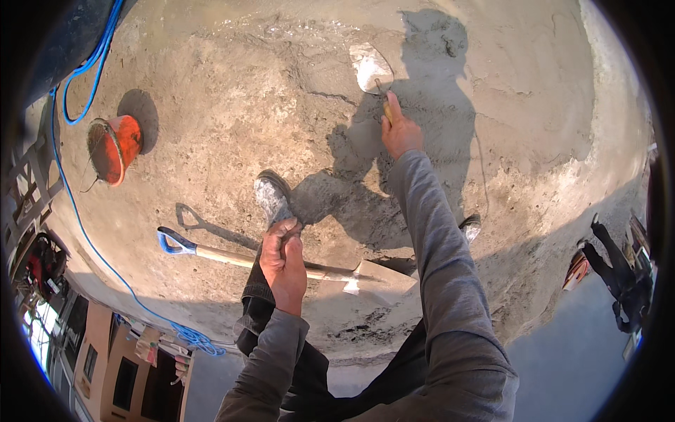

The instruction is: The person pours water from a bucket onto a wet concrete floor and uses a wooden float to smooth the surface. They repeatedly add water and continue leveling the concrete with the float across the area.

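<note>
My right hand (403,133) is stretched far forward, fingers wrapped round the wooden handle of a trowel (370,68). The trowel's broad metal blade shines in the sun and lies on the wet grey mortar (302,67). My left hand (284,267) is closed above my left knee, near my boot (272,198); whether anything is in its fingers is hidden. Beneath that hand a shovel (225,256) with a blue grip and wooden shaft lies across the ground, its blade between my legs.
An orange bucket (126,144), smeared inside, lies tilted at the left. A blue hose (84,221) runs down the left side to a coil. Smoother mortar (534,91) spreads at the far right. Another person (615,271) stands at the right edge.
</note>
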The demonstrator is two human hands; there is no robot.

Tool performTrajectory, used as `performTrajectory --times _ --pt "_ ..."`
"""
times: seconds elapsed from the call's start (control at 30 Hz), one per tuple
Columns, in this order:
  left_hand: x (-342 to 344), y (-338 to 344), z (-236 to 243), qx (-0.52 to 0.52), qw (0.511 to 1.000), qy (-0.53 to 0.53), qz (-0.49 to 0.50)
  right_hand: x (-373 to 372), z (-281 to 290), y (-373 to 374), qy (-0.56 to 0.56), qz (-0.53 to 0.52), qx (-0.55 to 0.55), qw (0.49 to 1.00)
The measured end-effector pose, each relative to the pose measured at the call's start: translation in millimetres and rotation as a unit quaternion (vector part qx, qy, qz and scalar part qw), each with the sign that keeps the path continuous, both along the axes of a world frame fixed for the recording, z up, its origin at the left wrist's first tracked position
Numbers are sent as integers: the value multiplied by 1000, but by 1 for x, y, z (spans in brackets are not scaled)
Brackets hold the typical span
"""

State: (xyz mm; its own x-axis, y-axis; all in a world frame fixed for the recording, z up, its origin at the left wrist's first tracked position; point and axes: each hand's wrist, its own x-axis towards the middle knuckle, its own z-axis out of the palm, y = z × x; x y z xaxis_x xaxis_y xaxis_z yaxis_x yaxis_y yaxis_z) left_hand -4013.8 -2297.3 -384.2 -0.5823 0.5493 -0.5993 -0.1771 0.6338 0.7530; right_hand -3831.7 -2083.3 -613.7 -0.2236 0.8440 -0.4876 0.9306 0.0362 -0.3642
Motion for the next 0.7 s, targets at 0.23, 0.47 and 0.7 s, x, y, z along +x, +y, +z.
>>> performTrajectory --times 0.23,0.47,0.7 --pt "-15 -2 13 -24 998 -50 4 19 34 -122 250 -340 -266 867" --pt "-13 -16 -2 -31 999 -24 4 33 38 -131 4 97 -157 983" --pt "-4 16 12 -44 995 -35 -78 145 11 -233 220 -257 -81 938"
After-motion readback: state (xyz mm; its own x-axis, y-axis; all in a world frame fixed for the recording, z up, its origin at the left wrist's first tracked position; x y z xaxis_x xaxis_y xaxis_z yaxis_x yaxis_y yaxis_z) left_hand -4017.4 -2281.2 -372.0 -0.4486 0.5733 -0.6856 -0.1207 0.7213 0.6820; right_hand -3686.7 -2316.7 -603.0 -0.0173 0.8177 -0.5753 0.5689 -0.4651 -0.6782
